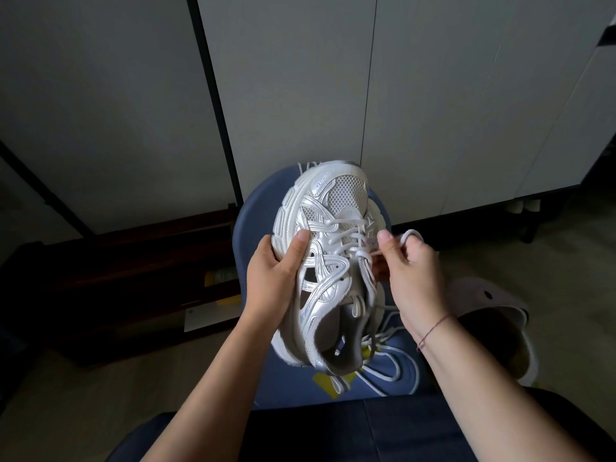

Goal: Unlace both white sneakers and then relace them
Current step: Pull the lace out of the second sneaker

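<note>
White sneaker (333, 225) held up in the middle, between both hands, toe pointing far, heel near, over a blue stool (256, 225). Left hand (276, 278) grips the sneaker's left side: thumb lies on the upper, fingers wrap under the sole. Right hand (413, 271) is just right of the laced part, fingers curled, pinching a loop of white lace (411, 233) that sticks out above the knuckles. The lace runs from that hand into the eyelets. Upper rows are laced and crossed. More loose lace (388, 360) trails from the heel end down onto the stool seat, near right. Yellow tag (328, 385) lies on the seat below the heel. Thin red string (433, 328) on the right wrist. Pale clog (490, 301) on the floor, right of the right arm. Dark wooden rack (133, 278) at left. Second sneaker: cannot tell where.
</note>
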Demonstrator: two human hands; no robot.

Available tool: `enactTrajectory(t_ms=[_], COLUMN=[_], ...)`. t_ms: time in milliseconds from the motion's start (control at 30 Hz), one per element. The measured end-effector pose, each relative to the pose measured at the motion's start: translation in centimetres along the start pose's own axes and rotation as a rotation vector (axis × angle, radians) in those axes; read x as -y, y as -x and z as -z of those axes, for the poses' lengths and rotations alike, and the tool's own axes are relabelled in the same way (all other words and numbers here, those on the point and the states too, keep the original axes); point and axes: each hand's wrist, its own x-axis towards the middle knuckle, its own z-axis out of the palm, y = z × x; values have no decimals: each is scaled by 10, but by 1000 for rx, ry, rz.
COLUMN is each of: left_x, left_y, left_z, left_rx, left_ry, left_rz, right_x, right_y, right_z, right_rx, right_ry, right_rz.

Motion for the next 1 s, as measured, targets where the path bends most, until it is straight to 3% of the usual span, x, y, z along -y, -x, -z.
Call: enactTrajectory(t_ms=[133,167,267,400,467,567,733,833,1000], left_x=[0,0,-4,-4,-2,-1,-1,-3,-3], left_y=[-1,-2,-3,-9,-11,-12,-8,-6,-5], left_z=[0,1,4,12,14,14,10,7,3], left_rx=[14,8,-37,-106,-132,-136,-82,-46,-37], left_ry=[23,26,-9,-99,-134,-193,-196,-224,-221], left_rz=[15,17,0,-50,-62,-82,-80,-97,-103], right_x=[7,9,0,-7,-1,6,14,14,9], right_y=[-6,-7,-8,-8,-7,-7,-2,-2,1], right_z=[0,2,8,17,20,21,20,18,10], right_rx=[-17,2,65,192,231,201,51,183,310], right_ry=[-543,-558,-263,332,487,460,205,136,219], right_rz=[-321,-344,-223,37,60,84,259,417,477])
